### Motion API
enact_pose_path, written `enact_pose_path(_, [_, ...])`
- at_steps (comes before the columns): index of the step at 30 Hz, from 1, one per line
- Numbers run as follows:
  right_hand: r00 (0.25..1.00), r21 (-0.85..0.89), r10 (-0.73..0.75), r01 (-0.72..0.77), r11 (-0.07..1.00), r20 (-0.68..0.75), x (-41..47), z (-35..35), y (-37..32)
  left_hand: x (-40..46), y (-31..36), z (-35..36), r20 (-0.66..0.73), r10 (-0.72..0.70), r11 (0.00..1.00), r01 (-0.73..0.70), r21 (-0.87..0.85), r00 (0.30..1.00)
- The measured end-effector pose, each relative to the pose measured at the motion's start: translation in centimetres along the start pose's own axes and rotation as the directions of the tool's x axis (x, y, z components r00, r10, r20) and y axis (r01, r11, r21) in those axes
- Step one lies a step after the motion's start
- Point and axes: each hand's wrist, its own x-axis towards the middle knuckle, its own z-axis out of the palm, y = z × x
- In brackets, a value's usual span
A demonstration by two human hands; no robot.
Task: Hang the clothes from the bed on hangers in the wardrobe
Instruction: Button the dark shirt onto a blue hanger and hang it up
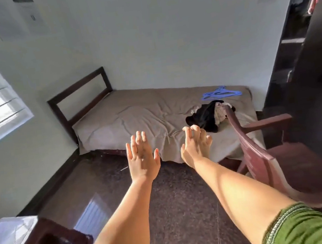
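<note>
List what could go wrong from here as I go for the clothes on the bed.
1. The chair stands between you and the pile of clothes; its back overlaps the pile in view, so an arm or a garment might catch on it.
2. The blue hangers lie beyond the pile, so lifting clothes could perhaps drag them along.
3. Both hands are empty; a one-handed scoop may drop pieces.

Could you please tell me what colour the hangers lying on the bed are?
The hangers are blue, seen best in the head view, the only one given.
</note>
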Motion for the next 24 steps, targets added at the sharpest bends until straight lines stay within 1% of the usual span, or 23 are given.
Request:
enact_pose_path(2, [0.999,-0.030,0.030,-0.029,0.999,0.021,3.4,2.4,1.5,3.0,0.4,3.0,0.042,0.027,1.000,-0.027,-0.001,0.999])
enact_pose_path(4, [0.998,-0.060,0.040,-0.037,0.998,0.048,7.2,4.6,3.0,6.5,1.1,5.9,0.052,0.062,0.998,-0.062,-0.008,0.997])
enact_pose_path(8, [0.982,-0.032,0.013,-0.007,0.999,0.186,14.8,8.8,5.4,13.4,3.3,11.5,0.080,0.204,0.978,-0.201,-0.052,0.976])
enact_pose_path(10, [0.973,-0.047,0.016,-0.006,0.999,0.231,18.4,10.1,6.3,17.1,4.7,13.4,0.124,0.226,0.973,-0.218,-0.079,0.966])
enact_pose_path(12, [0.972,-0.084,0.001,0.019,0.996,0.235,22.1,11.1,7.0,20.8,6.1,15.3,0.141,0.208,0.976,-0.195,-0.096,0.968])
enact_pose_path(14, [0.966,-0.102,-0.006,0.034,0.994,0.260,25.7,12.1,7.7,23.6,7.4,17.6,0.162,0.155,0.984,-0.138,-0.111,0.975])
enact_pose_path(17, [0.956,-0.082,0.040,-0.017,0.997,0.292,30.0,14.5,8.7,26.7,8.1,21.3,0.186,0.123,0.985,-0.097,-0.146,0.975])
enact_pose_path(20, [0.940,-0.084,0.068,-0.043,0.996,0.334,33.8,17.9,9.7,30.4,7.6,25.7,0.227,0.095,0.989,-0.066,-0.133,0.969])
enact_pose_path(24, [0.896,-0.156,0.068,0.001,0.988,0.439,39.7,23.5,11.3,36.8,7.4,31.7,0.352,0.071,0.991,-0.027,-0.128,0.933])
